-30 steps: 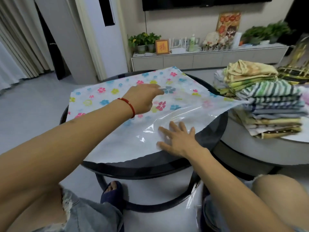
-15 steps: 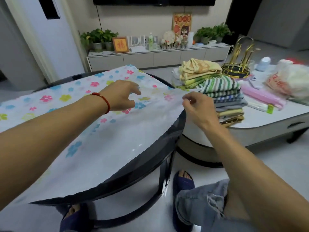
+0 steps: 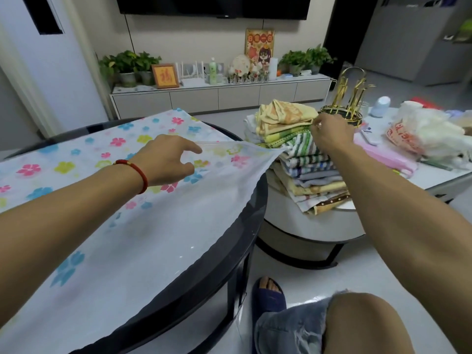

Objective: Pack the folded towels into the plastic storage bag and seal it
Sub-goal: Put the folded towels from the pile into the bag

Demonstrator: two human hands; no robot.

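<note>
A flower-printed plastic storage bag (image 3: 122,200) is spread flat over a round black table (image 3: 245,226), with its far right corner drawn out past the table's rim toward a stack of folded towels (image 3: 304,159). The stack is seen on a lower white table (image 3: 306,226) just beside the black one, with a yellow and orange towel (image 3: 283,116) on top and striped and checked ones beneath it. The left hand (image 3: 166,159), with a red bracelet (image 3: 135,175) on its wrist, is held over the bag near its open edge; the forefinger and thumb are parted and loosely curved, the other fingers are bent, and whether a layer of the plastic is caught between them cannot be told. The right hand (image 3: 329,134) is placed at the right side of the stack, at the level of the upper towels, with its fingers curled in toward the cloth; whether a towel is really gripped cannot be told, as the fingertips are hidden against the fabric. Behind the stack a gold wire rack (image 3: 350,98) is seen, and to its right a pink packet (image 3: 388,157) and a crumpled plastic shopping bag (image 3: 421,134). Against the far wall a low white cabinet (image 3: 219,95) is set, bearing potted plants (image 3: 127,67) and a framed picture (image 3: 165,75). A foot in a dark blue slipper (image 3: 268,295) is seen on the floor below.
</note>
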